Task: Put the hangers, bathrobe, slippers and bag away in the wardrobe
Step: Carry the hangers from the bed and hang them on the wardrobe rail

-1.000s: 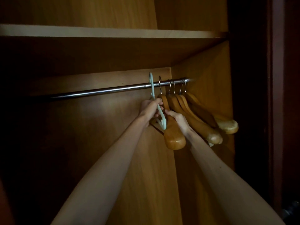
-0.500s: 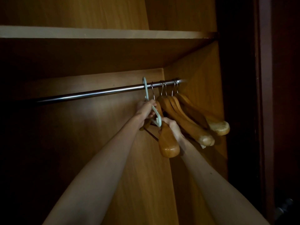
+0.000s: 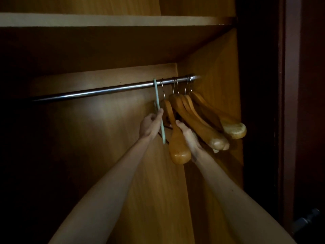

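Rail [image 3: 105, 89]: mint plastic hanger [image 3: 159, 110], wooden hangers [image 3: 197, 120] hung rightward.
Left hand [image 3: 149, 125]: pinching mint hanger.
Right hand [image 3: 189, 136]: fingers touching nearest wooden hanger [image 3: 177, 145]; grip unclear.
Shelf [image 3: 105, 19]: above.

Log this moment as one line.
phase: hanging hangers | left hand: pinches green hanger | right hand: against nearest wooden hanger | rail: all hangers hooked

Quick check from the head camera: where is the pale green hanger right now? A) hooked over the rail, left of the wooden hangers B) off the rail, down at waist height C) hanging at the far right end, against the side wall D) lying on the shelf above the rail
A: the pale green hanger hooks over the rail, left of the wooden hangers, with the left hand on it.
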{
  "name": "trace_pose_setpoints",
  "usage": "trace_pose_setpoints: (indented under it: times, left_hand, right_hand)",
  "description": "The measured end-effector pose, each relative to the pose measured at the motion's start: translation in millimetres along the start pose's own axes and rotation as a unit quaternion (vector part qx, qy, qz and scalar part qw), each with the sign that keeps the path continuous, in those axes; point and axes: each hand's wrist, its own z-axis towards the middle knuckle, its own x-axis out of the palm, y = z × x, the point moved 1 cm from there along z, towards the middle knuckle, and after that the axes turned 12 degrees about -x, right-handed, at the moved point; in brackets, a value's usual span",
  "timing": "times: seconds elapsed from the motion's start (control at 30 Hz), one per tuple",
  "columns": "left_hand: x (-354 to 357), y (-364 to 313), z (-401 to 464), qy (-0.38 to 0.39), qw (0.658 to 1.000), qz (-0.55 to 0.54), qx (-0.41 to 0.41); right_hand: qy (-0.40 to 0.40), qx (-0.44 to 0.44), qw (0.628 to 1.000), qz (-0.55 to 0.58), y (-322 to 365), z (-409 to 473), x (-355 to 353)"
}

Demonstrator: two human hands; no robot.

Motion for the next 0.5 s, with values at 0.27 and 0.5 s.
trace_pose_setpoints:
  times: [0.27, 0.5]
  left_hand:
    - [36.6, 100.8, -71.6, -0.087, 0.993, -0.074, -0.005]
    - [103.3, 233.1, -178.5, 0.066, 0.984, 0.004, -0.168]
  right_hand:
    - [0.013, 0.023, 0.994, -0.109, -54.5, -68.5, -36.3]
    - [0.084, 0.151, 0.953, -0.248, -140.7, -178.2, -92.4]
